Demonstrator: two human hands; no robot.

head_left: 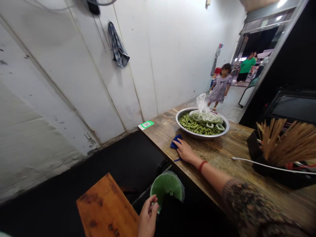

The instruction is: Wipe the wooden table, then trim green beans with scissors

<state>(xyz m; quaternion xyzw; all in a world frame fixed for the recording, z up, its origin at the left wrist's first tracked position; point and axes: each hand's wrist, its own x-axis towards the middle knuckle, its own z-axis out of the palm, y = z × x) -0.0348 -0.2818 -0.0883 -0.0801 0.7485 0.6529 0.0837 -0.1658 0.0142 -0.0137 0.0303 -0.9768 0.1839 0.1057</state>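
Observation:
On the wooden table, my right hand (185,151) presses down on a small dark blue cloth (175,142), its fingers spread over it; a red bracelet circles that wrist. A narrow strip of blue shows under the heel of the hand at the table edge. Below the table, my left hand (148,215) is held in front of a green bin (160,187) with a clear liner. Its fingers are loosely curled, with the thumb apart and no object visible between them. Whether it touches the bin's rim, I cannot tell.
A metal basin (202,135) of green pods, with a clear plastic bag on top, stands behind the cloth. Right of it are a black box (253,146) of thin sticks and a white cable (259,162). A wooden stool (106,207) stands lower left. A child (219,87) is beyond the table.

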